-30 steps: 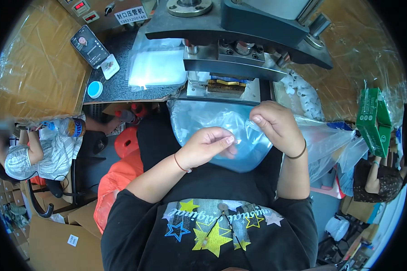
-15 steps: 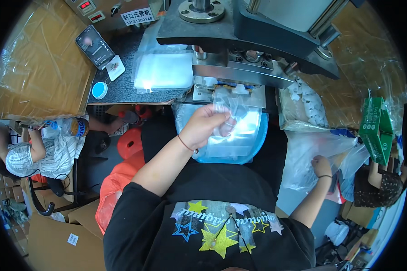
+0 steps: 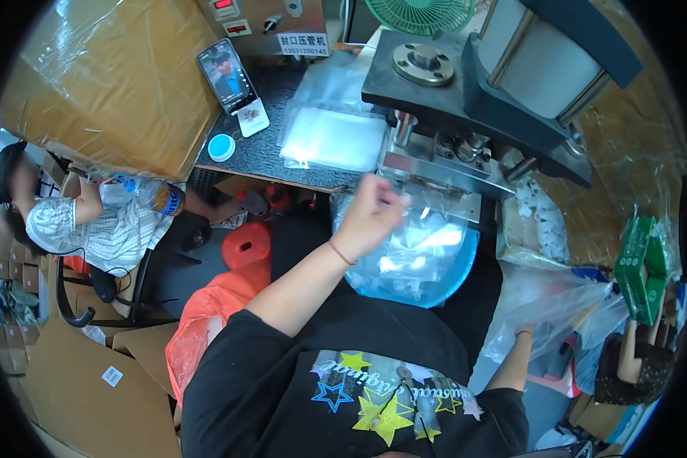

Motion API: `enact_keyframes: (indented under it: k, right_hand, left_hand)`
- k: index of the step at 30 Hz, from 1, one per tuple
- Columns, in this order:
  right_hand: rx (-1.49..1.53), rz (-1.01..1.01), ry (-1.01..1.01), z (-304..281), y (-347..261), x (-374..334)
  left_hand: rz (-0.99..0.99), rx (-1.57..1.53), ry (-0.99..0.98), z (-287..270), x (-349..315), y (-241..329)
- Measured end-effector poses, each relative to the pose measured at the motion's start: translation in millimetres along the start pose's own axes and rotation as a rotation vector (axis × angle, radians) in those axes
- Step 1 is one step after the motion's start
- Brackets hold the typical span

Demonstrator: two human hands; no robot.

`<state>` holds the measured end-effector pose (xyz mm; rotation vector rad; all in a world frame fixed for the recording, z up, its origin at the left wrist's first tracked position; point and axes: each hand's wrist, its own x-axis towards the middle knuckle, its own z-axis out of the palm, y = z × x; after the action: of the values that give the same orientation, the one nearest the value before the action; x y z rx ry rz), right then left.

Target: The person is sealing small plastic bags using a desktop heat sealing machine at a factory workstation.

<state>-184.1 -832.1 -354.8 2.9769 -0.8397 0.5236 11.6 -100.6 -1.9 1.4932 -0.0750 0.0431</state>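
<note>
My left hand (image 3: 370, 216) is in front of the metal press (image 3: 435, 164), above the blue basin's left side. Its fingers are curled in and blurred at the tips; what they hold, if anything, I cannot make out. Clear film shows just right of the fingertips, under the press. Below lies a pile of clear plastic bags (image 3: 412, 259) in the blue basin (image 3: 466, 263) on my lap. At my right side, my right hand (image 3: 525, 333) reaches into a large clear plastic bag (image 3: 549, 294); its fingers are hidden by the plastic.
Left of the press, a stack of flat clear bags (image 3: 334, 141) lies on the dark tabletop (image 3: 263, 156), with a phone (image 3: 227, 76) and a blue-lidded round tub (image 3: 221, 147). A carton (image 3: 107, 84) stands far left. A seated person (image 3: 99, 229) is left; a green box (image 3: 641, 271) is right.
The view has shifted, so the scene sits lower and further right. My left hand has curled more and no longer plainly shows the clear bag it gripped. My right hand has gone deeper into the plastic.
</note>
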Motion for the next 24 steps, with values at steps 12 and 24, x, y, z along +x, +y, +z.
enact_keyframes:
  k: [12, 24]
  right_hand:
    - [-0.158, 0.076, -0.361, -37.9, -45.3, -23.3]
    - [-0.301, -0.157, -0.749, -336.0, -230.5, 53.2]
  left_hand:
    - [0.512, 1.387, 0.061, -86.9, -2.7, 12.6]
    - [0.427, 1.286, 0.041, -90.1, -6.5, 26.5]
